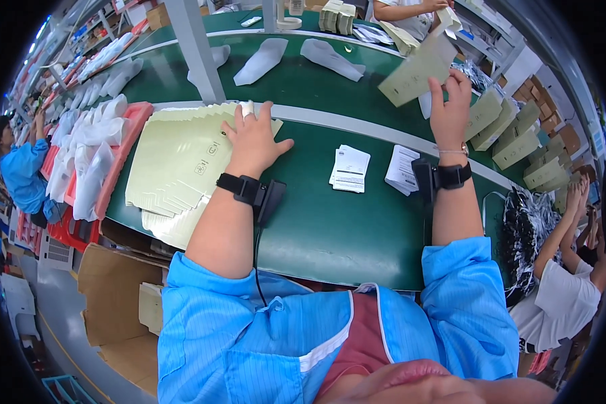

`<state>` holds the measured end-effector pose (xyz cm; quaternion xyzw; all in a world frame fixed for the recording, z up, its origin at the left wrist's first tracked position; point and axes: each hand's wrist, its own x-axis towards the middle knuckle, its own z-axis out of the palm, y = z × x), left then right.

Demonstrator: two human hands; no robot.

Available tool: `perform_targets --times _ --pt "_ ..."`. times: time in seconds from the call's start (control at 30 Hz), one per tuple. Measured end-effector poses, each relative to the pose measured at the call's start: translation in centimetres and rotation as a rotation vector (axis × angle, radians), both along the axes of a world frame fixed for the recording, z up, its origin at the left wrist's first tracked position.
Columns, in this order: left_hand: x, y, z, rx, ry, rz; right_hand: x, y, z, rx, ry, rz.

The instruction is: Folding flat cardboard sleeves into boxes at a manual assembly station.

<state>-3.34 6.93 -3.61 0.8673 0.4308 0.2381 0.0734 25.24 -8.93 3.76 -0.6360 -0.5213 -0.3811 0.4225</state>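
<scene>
Your left hand [252,138] lies flat, fingers spread, on the stack of pale green flat cartons [182,165] at the left end of the bench [330,229], pressing it down so the sheets seem to stay squared. One finger has white tape on it. Your right hand [451,108] is up at the far edge, fingers pinched on the lower corner of one flat carton [417,71], lifted clear of the belt and tilted. Between your wrists sit two small piles of white leaflets [350,168], well apart from the stack. White bagged items [262,60] lie along the far belt. Folded cartons [515,145] crowd the right end, near a co-worker's raised hands [576,195]. A grey post [195,50] stands just behind the stack.
</scene>
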Motion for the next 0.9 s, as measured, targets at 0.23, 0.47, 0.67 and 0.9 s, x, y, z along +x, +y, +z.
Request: perform_targets --times 0.23,0.47,0.67,0.9 --pt "-0.3 1.1 -0.3 -0.020 0.138 0.009 2.5 1.2 -2.7 -0.061 -0.054 -0.217" --pt "0.0 -0.1 -0.1 0.207 0.014 -0.013 -6.7 1.5 -1.9 -0.380 0.151 0.280" --pt "0.7 -3.3 2.0 0.192 -0.305 -0.491 -12.3 1.4 -4.5 -0.740 0.497 0.621" --pt "-0.7 -4.5 5.0 0.429 -0.363 -0.403 -10.7 0.3 -0.9 -0.580 0.949 0.849"
